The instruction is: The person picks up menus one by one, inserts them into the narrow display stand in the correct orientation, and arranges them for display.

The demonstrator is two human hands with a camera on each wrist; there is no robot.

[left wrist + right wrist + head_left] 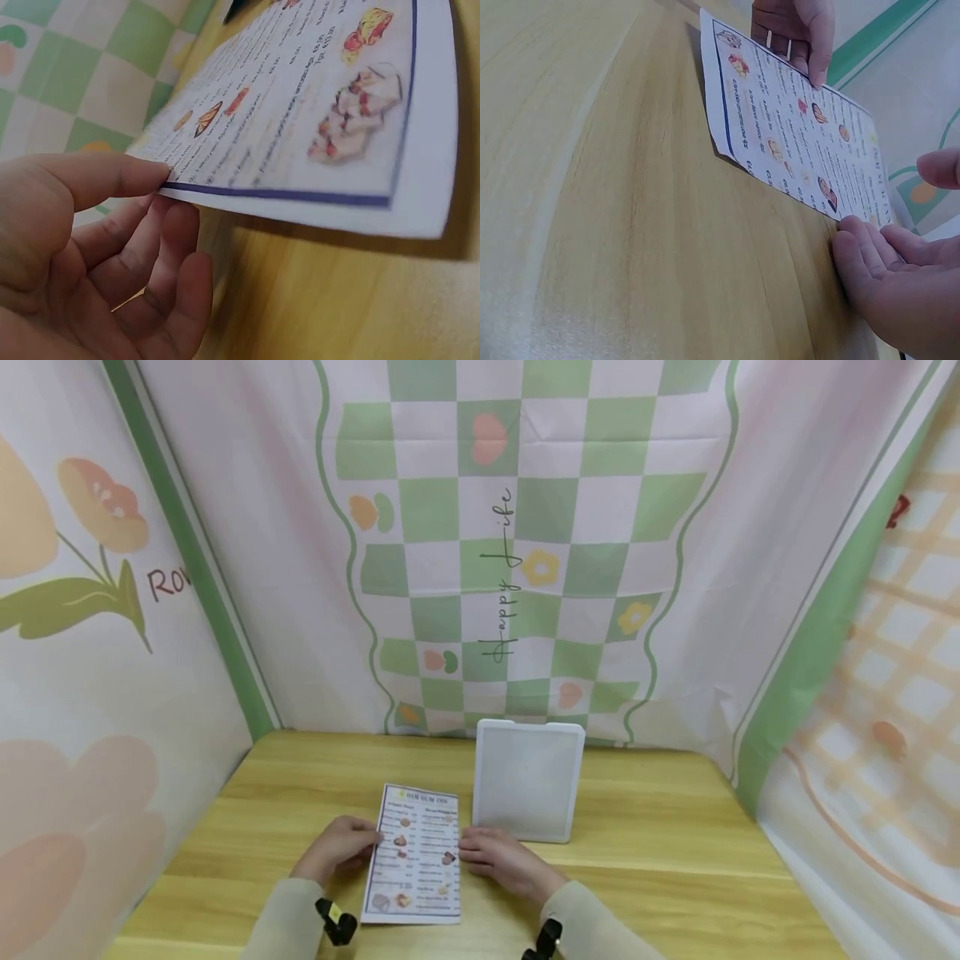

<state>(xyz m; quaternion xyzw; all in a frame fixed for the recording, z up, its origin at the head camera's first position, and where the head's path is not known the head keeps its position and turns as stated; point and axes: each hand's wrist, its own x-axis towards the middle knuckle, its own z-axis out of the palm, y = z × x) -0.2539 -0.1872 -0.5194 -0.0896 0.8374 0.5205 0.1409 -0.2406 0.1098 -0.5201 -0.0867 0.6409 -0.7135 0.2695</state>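
Observation:
A printed paper menu point(416, 868), with columns of text and small food pictures, lies between the two hands in the head view. My left hand point(343, 847) pinches its left edge, thumb on top and fingers below, as the left wrist view shows on the menu point(300, 127). There the near edge of the paper is raised off the wood. At the opposite edge is my right hand point(513, 862). Its fingers point(870, 251) are extended with their tips right at the menu's edge, while the thumb point(939, 166) stands apart from the paper.
A white-framed grey panel point(527, 781) stands upright just behind the right hand on the wooden table point(645, 877). Printed cloth with green checks point(427, 510) hangs behind the table, and more cloth hangs at both sides. Each wrist wears a small black device point(336, 922).

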